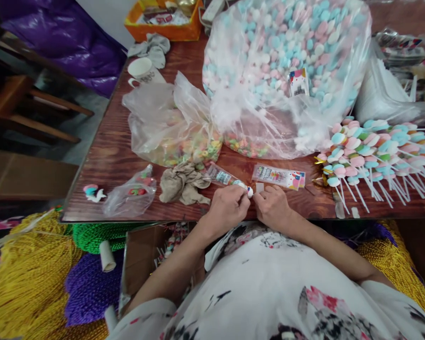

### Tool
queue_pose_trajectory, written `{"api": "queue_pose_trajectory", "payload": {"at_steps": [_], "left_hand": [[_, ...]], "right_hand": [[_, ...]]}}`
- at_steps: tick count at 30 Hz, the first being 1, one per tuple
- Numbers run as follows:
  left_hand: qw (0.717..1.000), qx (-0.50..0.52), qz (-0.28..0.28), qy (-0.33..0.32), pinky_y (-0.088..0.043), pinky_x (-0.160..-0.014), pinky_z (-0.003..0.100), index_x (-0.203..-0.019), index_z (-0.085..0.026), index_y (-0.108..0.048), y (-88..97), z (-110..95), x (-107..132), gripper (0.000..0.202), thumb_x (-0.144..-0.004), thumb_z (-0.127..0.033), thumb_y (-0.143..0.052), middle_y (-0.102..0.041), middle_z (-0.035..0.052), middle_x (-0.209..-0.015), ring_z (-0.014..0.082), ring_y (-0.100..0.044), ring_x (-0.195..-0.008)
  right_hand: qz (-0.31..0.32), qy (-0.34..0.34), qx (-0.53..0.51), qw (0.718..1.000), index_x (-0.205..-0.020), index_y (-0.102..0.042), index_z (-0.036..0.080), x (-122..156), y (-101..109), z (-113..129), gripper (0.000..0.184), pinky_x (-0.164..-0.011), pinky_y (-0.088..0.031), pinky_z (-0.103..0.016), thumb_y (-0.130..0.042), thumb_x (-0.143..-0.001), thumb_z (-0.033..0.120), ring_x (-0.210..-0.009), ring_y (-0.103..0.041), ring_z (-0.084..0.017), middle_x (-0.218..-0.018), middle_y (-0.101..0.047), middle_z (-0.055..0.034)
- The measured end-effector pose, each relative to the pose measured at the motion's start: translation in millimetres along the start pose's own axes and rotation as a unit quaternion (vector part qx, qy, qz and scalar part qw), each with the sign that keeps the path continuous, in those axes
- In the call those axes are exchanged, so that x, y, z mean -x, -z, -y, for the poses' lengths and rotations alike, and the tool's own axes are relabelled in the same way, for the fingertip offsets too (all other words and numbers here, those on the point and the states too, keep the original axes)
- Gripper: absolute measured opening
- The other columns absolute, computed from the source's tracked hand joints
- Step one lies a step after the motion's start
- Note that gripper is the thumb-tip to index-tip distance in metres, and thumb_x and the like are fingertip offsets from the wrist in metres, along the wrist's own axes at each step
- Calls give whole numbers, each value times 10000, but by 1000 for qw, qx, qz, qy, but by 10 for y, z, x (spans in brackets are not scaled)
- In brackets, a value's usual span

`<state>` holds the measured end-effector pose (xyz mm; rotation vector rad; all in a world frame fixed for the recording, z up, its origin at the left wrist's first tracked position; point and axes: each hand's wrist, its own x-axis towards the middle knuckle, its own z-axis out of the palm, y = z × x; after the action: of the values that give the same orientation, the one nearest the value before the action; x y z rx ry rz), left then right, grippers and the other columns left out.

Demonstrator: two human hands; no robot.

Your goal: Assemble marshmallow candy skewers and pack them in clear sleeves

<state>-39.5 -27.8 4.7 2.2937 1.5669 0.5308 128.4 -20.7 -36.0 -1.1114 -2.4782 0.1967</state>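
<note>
both hands, left hand and right hand, pinch a clear candy packet at the edge of a cluttered wooden table beside heaped marshmallow sticks

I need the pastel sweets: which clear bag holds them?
The biggest bag, rearmost and bulging with pink, blue and white pieces; the middle bag holds multicoloured rings, the small bag only a few bits.

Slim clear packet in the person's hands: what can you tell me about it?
The slim clear packet looks like thin, glossy plastic film, long and narrow, with colourful contents and a white piece at its near end. It slants low over the wooden table, its far end beside a crumpled beige cloth. The left hand pinches the near end. The right hand has its fingertips there too, though whether they hold it is unclear.
</note>
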Motion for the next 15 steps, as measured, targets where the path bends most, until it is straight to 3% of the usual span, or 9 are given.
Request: {"api": "queue_pose_trajectory", "payload": {"at_steps": [5,9,11,13,15], "left_hand": [[999,-14,37,9,-409,-627,269,-683,-166,-575,-128,-39,111,230,-858,-156,-425,-610,51,-680,145,-546,-639],[999,29,31,-19,-462,-772,281,-857,-175,-636,155,20,86,204,-903,-208,-440,-673,55,-818,152,-600,-783],[999,-24,24,-39,-434,-927,362,-1021,-178,-633,352,25,19,209,-866,-291,-549,-675,95,-1036,220,-583,-1012],[992,-100,48,-52,-350,-1030,459,-1164,-164,-582,472,17,-64,425,-792,-359,-650,-594,148,-1243,314,-479,-1210],[984,-140,101,-51,-353,-1001,463,-1153,-140,-574,483,23,-142,424,-778,-324,-651,-597,167,-1214,329,-497,-1181]], "right_hand": [[-13,-66,-84,994,-688,-598,162,16,-41,-79,233,-639,-294,-304,-454,-864,112,-641,-467,-172,-631,-591,-50],[-25,-52,-134,989,-794,-637,162,17,28,-219,187,-669,-317,-295,-482,-897,141,-694,-494,-173,-714,-640,-47],[-36,-29,-124,991,-830,-651,162,-10,119,-280,172,-679,-309,-305,-495,-901,145,-701,-479,-177,-724,-655,-46],[-38,-2,-106,994,-850,-658,167,-62,245,-311,169,-695,-297,-318,-499,-904,150,-722,-466,-181,-730,-656,-44],[-40,34,-86,995,-867,-658,183,-127,391,-314,159,-728,-284,-337,-506,-897,151,-773,-467,-187,-759,-657,-40]]}}
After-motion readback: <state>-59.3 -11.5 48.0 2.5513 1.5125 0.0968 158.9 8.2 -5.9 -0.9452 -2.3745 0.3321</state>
